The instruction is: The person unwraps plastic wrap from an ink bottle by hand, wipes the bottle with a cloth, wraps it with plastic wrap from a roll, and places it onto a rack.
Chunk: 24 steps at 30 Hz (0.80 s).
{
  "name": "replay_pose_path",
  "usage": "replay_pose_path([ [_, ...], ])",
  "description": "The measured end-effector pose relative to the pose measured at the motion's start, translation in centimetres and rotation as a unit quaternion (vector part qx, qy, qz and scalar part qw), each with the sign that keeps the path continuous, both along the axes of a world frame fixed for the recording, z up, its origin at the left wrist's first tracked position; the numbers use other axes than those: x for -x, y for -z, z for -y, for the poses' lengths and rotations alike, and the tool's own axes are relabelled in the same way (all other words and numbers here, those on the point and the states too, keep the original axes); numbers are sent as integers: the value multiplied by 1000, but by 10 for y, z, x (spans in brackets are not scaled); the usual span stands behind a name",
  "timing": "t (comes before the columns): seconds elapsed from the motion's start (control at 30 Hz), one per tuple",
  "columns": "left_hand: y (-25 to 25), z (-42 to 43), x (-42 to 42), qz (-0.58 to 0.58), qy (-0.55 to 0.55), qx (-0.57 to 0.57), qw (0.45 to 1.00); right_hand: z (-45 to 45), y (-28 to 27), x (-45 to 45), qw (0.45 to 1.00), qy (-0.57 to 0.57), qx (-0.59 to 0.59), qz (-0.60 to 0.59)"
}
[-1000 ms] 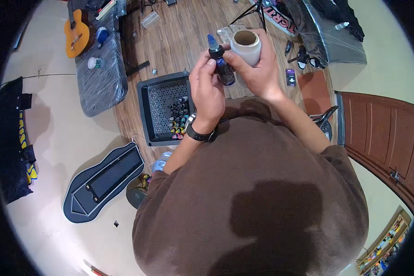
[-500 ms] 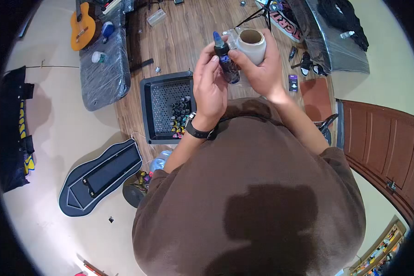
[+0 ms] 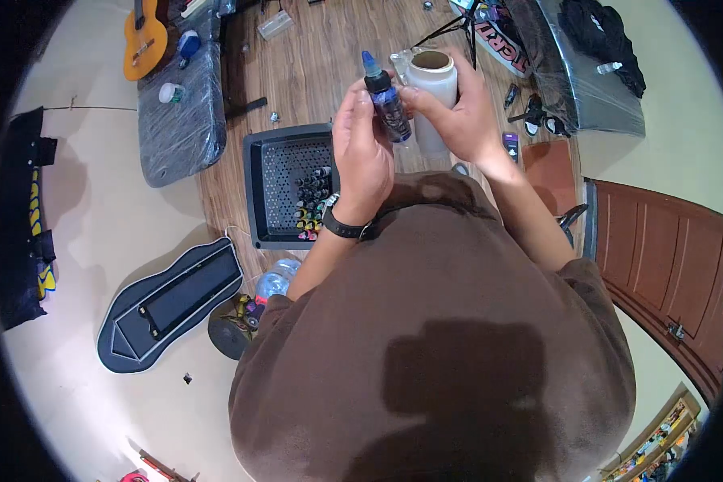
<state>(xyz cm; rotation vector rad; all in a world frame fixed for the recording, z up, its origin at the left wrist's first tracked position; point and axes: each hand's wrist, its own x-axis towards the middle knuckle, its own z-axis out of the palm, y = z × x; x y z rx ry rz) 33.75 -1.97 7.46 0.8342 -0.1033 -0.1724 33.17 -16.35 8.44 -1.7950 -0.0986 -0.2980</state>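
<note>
My left hand (image 3: 363, 157) is closed round a small dark ink bottle (image 3: 392, 114) with a blue pointed cap and a blue-purple label. The bottle leans a little, cap toward the upper left. In my right hand (image 3: 472, 120) is a roll of clear plastic wrap (image 3: 434, 87), its cardboard core facing up. My right thumb reaches across to the bottle's side. A bit of loose clear film (image 3: 402, 63) shows between the bottle and the roll. Below and left of my hands, a black perforated basket (image 3: 253, 189) on the floor holds several similar bottles (image 3: 313, 197).
A film-wrapped bench (image 3: 181, 136) stands at left with a guitar (image 3: 145, 50) beside it. A tripod (image 3: 446, 30) is ahead, and another wrapped surface (image 3: 610, 112) is at right. A phone (image 3: 511, 145) lies on the floor near a brown door (image 3: 659, 249).
The roll has tipped so that more of its long side shows. Both hands shift slightly left with the view, and the bottle turns a little, showing more of its label.
</note>
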Motion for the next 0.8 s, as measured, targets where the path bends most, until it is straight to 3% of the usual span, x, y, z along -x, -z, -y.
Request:
replay_pose_path([
  [0.37, 2, 7, -1, -24, 43, -9, 999, 3, -4, 5, 999, 42, -21, 11],
  [0.47, -1, 5, 0, 28, 67, -73, 995, 4, -6, 5, 998, 54, 4, 23],
  [0.8, -1, -3, 0, 79, 57, -116, 988, -5, 0, 2, 998, 52, 16, 22],
])
